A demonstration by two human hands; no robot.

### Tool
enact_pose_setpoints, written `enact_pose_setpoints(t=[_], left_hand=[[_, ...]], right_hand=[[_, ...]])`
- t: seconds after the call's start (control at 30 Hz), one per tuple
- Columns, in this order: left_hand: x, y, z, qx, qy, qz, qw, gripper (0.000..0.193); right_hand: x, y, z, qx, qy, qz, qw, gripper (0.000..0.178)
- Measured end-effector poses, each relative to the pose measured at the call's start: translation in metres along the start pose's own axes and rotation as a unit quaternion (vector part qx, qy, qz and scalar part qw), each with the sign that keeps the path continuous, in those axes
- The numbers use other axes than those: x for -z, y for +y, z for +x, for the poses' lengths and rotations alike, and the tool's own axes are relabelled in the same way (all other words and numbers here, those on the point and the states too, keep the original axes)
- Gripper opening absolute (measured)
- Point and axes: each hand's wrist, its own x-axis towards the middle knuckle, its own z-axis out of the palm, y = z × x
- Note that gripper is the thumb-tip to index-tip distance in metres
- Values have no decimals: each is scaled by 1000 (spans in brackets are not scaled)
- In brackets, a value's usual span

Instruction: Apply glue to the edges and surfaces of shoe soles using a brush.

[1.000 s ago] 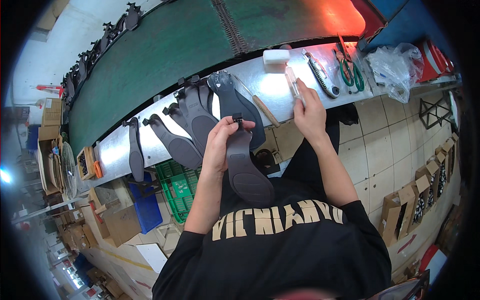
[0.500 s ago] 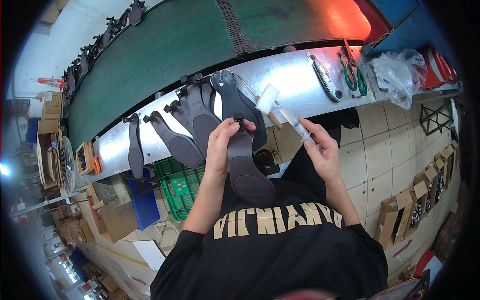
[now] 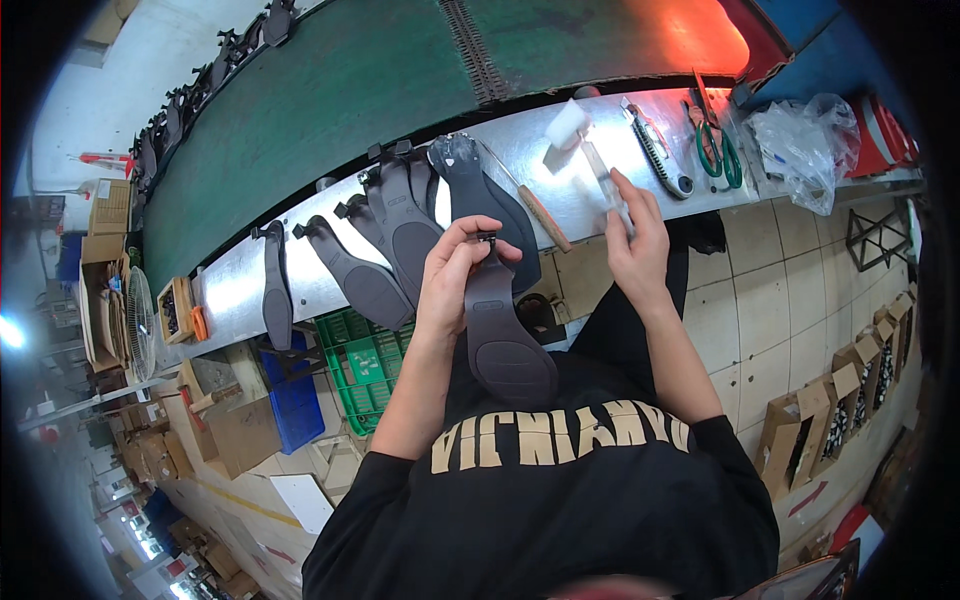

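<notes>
My left hand [image 3: 452,275] is closed on the narrow end of a dark grey sole-shaped piece [image 3: 508,352], pinching it beside a small black clip. The piece's wide rounded end hangs down in front of my shirt. My right hand [image 3: 638,245] grips the lower end of a clear-handled tool [image 3: 601,172] with a white block-like head. That head is over the metal bench [image 3: 530,135]. Similar sole-shaped pieces [image 3: 362,275] lie along the bench on the left. Behind my left hand is a larger black sole-shaped piece [image 3: 470,190] with whitish marks at its top.
A wooden-handled thin tool [image 3: 543,218] lies across the bench edge. To the right are a utility knife [image 3: 658,150], green-handled scissors [image 3: 715,150] and a clear plastic bag [image 3: 800,150]. Beyond the bench runs a green belt [image 3: 340,110]. A green crate [image 3: 365,370] stands below.
My right hand has carried the white-headed tool away from my left hand, up and right over the bench. The left hand keeps holding the sole-shaped piece in nearly the same place.
</notes>
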Motion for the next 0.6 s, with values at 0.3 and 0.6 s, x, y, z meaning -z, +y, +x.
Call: enact_pose_setpoints(t=[0.3,0.6], left_hand=[[9,-7,2,12,-16,-77,997,25],[11,-10,6,5,-14,-71,997,25]], right_hand=[[-19,17,17,59,-10,-192,980,62],[-14,15,11,55,-7,-168,984,64]])
